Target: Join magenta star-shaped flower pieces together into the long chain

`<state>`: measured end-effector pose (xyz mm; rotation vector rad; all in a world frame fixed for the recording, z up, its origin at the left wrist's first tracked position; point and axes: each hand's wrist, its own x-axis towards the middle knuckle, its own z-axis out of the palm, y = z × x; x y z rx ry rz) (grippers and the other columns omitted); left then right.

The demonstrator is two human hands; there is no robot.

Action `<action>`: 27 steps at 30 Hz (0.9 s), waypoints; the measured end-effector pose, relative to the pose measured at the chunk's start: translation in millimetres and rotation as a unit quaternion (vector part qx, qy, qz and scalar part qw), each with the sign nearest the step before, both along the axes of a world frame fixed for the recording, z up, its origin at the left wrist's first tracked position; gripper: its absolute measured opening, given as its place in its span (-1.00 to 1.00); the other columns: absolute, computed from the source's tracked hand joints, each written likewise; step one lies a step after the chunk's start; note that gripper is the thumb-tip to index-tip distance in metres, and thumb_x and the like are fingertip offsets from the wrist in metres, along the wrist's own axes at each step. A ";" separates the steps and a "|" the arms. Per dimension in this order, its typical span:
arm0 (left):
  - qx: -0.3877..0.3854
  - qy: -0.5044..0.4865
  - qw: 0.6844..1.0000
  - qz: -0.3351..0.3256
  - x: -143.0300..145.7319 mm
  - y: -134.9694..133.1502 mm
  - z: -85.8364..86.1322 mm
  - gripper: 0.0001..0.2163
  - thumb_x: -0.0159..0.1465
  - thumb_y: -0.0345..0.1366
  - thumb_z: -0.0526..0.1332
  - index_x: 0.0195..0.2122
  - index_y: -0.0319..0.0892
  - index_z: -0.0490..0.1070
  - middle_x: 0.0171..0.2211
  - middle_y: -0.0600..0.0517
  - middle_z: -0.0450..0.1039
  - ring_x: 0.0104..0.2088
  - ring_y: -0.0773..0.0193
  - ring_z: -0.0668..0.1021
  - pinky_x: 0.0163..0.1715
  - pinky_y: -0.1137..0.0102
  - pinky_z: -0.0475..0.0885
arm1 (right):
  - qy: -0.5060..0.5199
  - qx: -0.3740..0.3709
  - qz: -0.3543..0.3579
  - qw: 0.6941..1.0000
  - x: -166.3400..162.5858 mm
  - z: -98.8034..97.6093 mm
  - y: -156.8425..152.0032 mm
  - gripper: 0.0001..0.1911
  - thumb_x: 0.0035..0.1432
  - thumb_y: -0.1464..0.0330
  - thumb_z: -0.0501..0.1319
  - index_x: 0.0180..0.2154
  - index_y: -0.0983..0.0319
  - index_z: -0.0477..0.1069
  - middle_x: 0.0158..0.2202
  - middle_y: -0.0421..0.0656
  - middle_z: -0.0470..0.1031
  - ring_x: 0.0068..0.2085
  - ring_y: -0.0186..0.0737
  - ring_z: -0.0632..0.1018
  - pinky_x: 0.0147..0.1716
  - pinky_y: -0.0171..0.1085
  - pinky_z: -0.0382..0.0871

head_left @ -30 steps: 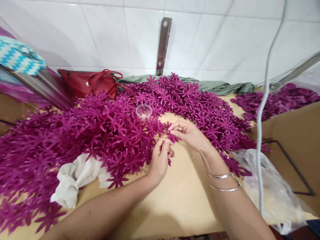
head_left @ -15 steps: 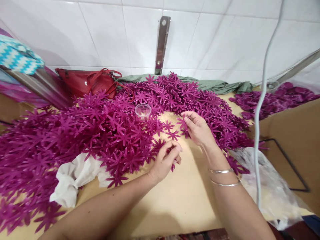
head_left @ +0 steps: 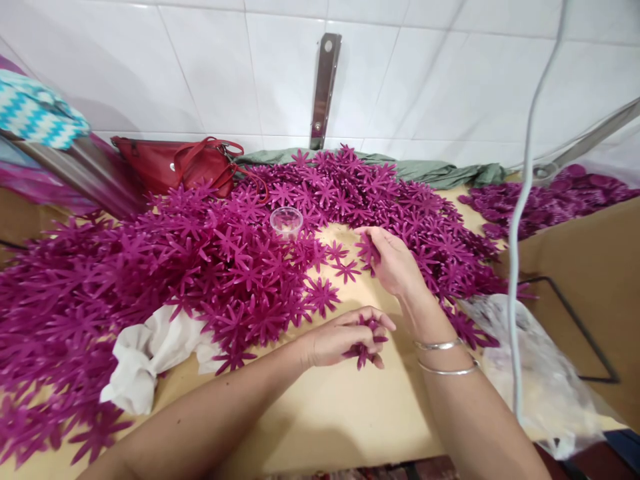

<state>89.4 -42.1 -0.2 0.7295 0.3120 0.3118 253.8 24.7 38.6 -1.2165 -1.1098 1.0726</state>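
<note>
My left hand (head_left: 350, 339) is over the tabletop, its fingers curled round a few purple flower-shaped pieces (head_left: 364, 360) whose narrow petals stick out below. Farther back, my right hand (head_left: 395, 261) has its fingers bent over a purple flower piece (head_left: 368, 251) at the inner edge of the heap; the fingertips are partly hidden. Two loose purple flowers (head_left: 346, 270) lie between the hands and the heap. The large heap of purple flowers (head_left: 240, 267) curves around the bare patch of tan tabletop (head_left: 320, 413).
A small clear plastic cup (head_left: 287, 221) stands among the flowers. White crumpled cloth (head_left: 133, 360) lies at left, a red handbag (head_left: 165, 160) behind. To the right are a clear plastic bag (head_left: 535, 373), a cardboard box (head_left: 590, 267) and a hanging grey cable (head_left: 520, 220).
My left hand has moved right and toward me, with the purple pieces showing more between its fingers. A flower it covered is now visible. My right hand has shifted slightly, its fingers turned farther down.
</note>
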 end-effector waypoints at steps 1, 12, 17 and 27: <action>-0.009 -0.005 1.000 0.002 0.3 0.0 -0.7 -0.64 -0.01 -0.49 0.26 -0.14 -0.14 0.49 -0.40 0.15 0.29 -0.46 0.42 0.45 -0.30 0.38 0.53 | 0.028 -0.007 0.004 1.000 -2.1 3.3 -1.6 -0.55 0.20 -0.09 0.29 -0.16 0.13 0.58 -0.22 -0.17 0.62 -0.26 -0.21 0.54 -0.27 -0.26 0.45; -0.034 0.000 0.999 0.012 0.0 0.4 -4.6 -0.60 0.16 -0.46 0.34 0.05 -0.17 0.49 -0.24 -0.08 0.61 -0.32 0.19 0.66 -0.31 0.34 0.44 | -0.102 0.046 0.051 0.992 -10.9 6.1 -7.2 -0.78 0.10 0.20 0.47 -0.24 0.15 0.60 -0.16 -0.15 0.64 -0.16 -0.14 0.60 -0.08 -0.14 0.51; -0.002 -0.002 1.000 -0.014 0.2 1.4 -5.7 -0.77 0.18 -0.43 0.32 -0.12 -0.17 0.45 -0.28 -0.07 0.62 -0.41 0.25 0.63 -0.34 0.34 0.45 | -0.059 0.037 0.142 0.987 -31.8 11.3 -15.3 -0.62 0.10 0.18 0.49 -0.04 0.10 0.60 0.02 -0.10 0.65 -0.07 -0.11 0.65 -0.01 -0.09 0.56; -0.011 0.001 1.000 -0.005 -1.4 2.0 -0.9 -0.75 0.19 -0.40 0.36 -0.09 -0.18 0.49 -0.30 -0.05 0.60 -0.42 0.28 0.63 -0.41 0.40 0.43 | -0.153 0.067 0.083 0.982 -17.3 3.3 -8.6 -0.73 0.22 0.15 0.40 -0.11 0.15 0.62 -0.10 -0.08 0.65 -0.13 -0.10 0.63 -0.16 -0.13 0.55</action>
